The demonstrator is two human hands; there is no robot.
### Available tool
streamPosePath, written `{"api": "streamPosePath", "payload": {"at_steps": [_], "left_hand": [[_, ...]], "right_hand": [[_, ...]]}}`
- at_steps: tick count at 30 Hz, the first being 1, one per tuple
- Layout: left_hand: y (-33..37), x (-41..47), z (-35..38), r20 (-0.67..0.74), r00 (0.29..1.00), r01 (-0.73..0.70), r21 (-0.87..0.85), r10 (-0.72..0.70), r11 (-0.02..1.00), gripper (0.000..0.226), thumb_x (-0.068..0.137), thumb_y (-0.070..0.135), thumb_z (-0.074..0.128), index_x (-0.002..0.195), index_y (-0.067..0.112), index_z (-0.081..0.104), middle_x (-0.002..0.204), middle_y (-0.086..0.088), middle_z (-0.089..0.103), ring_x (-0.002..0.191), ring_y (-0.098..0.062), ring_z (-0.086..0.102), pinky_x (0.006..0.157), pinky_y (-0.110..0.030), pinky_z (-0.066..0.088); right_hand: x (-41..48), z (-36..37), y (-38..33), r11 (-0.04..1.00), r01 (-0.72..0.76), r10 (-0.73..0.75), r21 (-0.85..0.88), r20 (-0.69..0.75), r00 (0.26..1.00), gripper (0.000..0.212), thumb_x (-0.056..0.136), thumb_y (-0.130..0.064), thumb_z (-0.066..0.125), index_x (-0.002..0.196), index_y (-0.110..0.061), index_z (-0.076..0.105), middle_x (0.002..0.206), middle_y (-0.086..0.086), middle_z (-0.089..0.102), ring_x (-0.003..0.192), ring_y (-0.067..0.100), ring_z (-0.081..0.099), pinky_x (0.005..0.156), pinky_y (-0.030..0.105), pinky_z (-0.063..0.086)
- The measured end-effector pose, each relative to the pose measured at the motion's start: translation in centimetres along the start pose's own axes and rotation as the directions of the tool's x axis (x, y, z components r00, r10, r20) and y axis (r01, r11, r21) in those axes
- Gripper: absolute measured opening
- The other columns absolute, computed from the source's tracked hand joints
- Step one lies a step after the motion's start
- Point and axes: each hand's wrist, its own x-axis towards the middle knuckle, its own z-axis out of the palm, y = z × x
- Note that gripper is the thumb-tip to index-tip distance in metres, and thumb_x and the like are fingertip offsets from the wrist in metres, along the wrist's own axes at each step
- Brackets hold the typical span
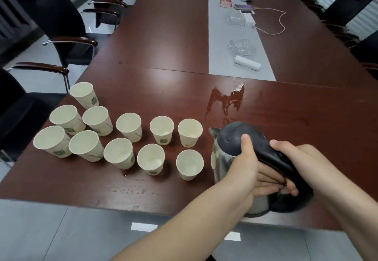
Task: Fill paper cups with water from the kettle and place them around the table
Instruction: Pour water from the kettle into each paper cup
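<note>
Both sets of fingers clamped on the steel kettle with black lid: left hand, right hand. White paper cups stand beside it on the dark red wooden worktop.

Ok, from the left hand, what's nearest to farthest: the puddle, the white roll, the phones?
From the left hand:
1. Puddle, just past the kettle.
2. White roll, on the grey strip.
3. Phones, far up the table.

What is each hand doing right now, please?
Left hand: gripping the kettle, thumb on its lid.
Right hand: gripping the kettle's handle.
</note>
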Motion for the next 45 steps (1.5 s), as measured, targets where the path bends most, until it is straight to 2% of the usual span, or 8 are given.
{"api": "streamPosePath", "payload": {"at_steps": [3, 6, 10, 13, 23, 31, 39, 45], "left_hand": [[0.9, 1.4, 0.7, -0.05, 0.999, -0.017, -0.066, 0.014, 0.998, 0.102, 0.086, 0.075, 0.016, 0.04, -0.002, 0.063, 0.048, -0.015, 0.062, 0.048, -0.021, 0.064, 0.062, -0.028, 0.057], [1.8, 2.6, 1.0, -0.088, 0.996, -0.044, -0.111, 0.034, 0.993, 0.103, 0.086, 0.076, 0.016, 0.04, -0.003, 0.064, 0.05, -0.017, 0.063, 0.046, -0.021, 0.064, 0.058, -0.027, 0.058], [2.8, 3.6, 1.0, -0.121, 0.992, -0.063, -0.176, 0.042, 0.982, 0.104, 0.084, 0.077, 0.015, 0.042, -0.004, 0.065, 0.053, -0.018, 0.064, 0.047, -0.022, 0.065, 0.052, -0.025, 0.057], [3.6, 4.1, 0.9, -0.101, 0.994, -0.056, -0.199, 0.037, 0.978, 0.105, 0.083, 0.079, 0.014, 0.043, -0.004, 0.065, 0.055, -0.018, 0.065, 0.049, -0.022, 0.066, 0.055, -0.025, 0.057], [4.6, 4.6, -0.1, -0.061, 0.998, -0.044, -0.234, 0.03, 0.971, 0.105, 0.084, 0.077, 0.012, 0.044, -0.003, 0.065, 0.054, -0.016, 0.065, 0.053, -0.021, 0.066, 0.059, -0.025, 0.057], [4.7, 4.7, -0.3, -0.034, 0.999, -0.025, -0.256, 0.017, 0.966, 0.105, 0.085, 0.077, 0.012, 0.045, -0.004, 0.066, 0.057, -0.017, 0.065, 0.059, -0.022, 0.066, 0.062, -0.026, 0.057], [5.0, 4.6, -0.7, -0.031, 0.999, -0.004, -0.266, -0.005, 0.964, 0.102, 0.085, 0.077, 0.014, 0.056, -0.006, 0.065, 0.057, -0.017, 0.066, 0.056, -0.022, 0.067, 0.057, -0.025, 0.057], [5.1, 4.4, -0.8, -0.03, 1.0, -0.007, -0.265, -0.001, 0.964, 0.102, 0.085, 0.077, 0.012, 0.06, -0.007, 0.065, 0.057, -0.017, 0.065, 0.058, -0.022, 0.066, 0.06, -0.025, 0.057]], "right_hand": [[1.9, -0.8, -0.7, 1.0, 0.003, -0.002, -0.022, 0.065, 0.998, 0.065, 0.091, -0.04, 0.053, 0.038, -0.001, 0.053, 0.035, 0.021, 0.047, 0.032, 0.026, 0.044, 0.046, 0.029, 0.041], [3.7, -1.5, -1.2, 0.998, 0.025, -0.019, -0.058, 0.113, 0.993, 0.06, 0.088, -0.043, 0.053, 0.049, 0.002, 0.055, 0.037, 0.022, 0.048, 0.032, 0.026, 0.045, 0.045, 0.028, 0.042], [5.6, -1.9, -2.4, 0.993, 0.046, -0.027, -0.111, 0.165, 0.986, 0.058, 0.086, -0.044, 0.053, 0.043, -0.006, 0.054, 0.038, 0.022, 0.05, 0.033, 0.026, 0.046, 0.044, 0.025, 0.041], [6.6, -2.0, -3.1, 0.99, 0.034, -0.009, -0.138, 0.177, 0.984, 0.055, 0.085, -0.046, 0.054, 0.048, -0.005, 0.056, 0.04, 0.023, 0.052, 0.033, 0.026, 0.047, 0.041, 0.023, 0.039], [7.7, -1.4, -4.9, 0.97, 0.03, 0.018, -0.243, 0.195, 0.981, 0.064, 0.087, -0.047, 0.052, 0.035, -0.009, 0.052, 0.039, 0.022, 0.051, 0.034, 0.026, 0.047, 0.049, 0.03, 0.043], [7.7, -1.2, -5.6, 0.951, 0.004, 0.058, -0.308, 0.192, 0.98, 0.059, 0.088, -0.047, 0.053, 0.044, -0.007, 0.052, 0.039, 0.022, 0.051, 0.032, 0.025, 0.046, 0.048, 0.029, 0.043], [7.9, -1.0, -6.0, 0.94, 0.001, 0.071, -0.342, 0.197, 0.978, 0.059, 0.088, -0.049, 0.052, 0.049, -0.005, 0.053, 0.04, 0.021, 0.051, 0.033, 0.025, 0.047, 0.049, 0.029, 0.044], [7.9, -0.8, -6.5, 0.935, 0.004, 0.066, -0.355, 0.185, 0.98, 0.064, 0.088, -0.05, 0.053, 0.037, -0.01, 0.052, 0.039, 0.021, 0.051, 0.033, 0.024, 0.048, 0.048, 0.027, 0.044]]}}
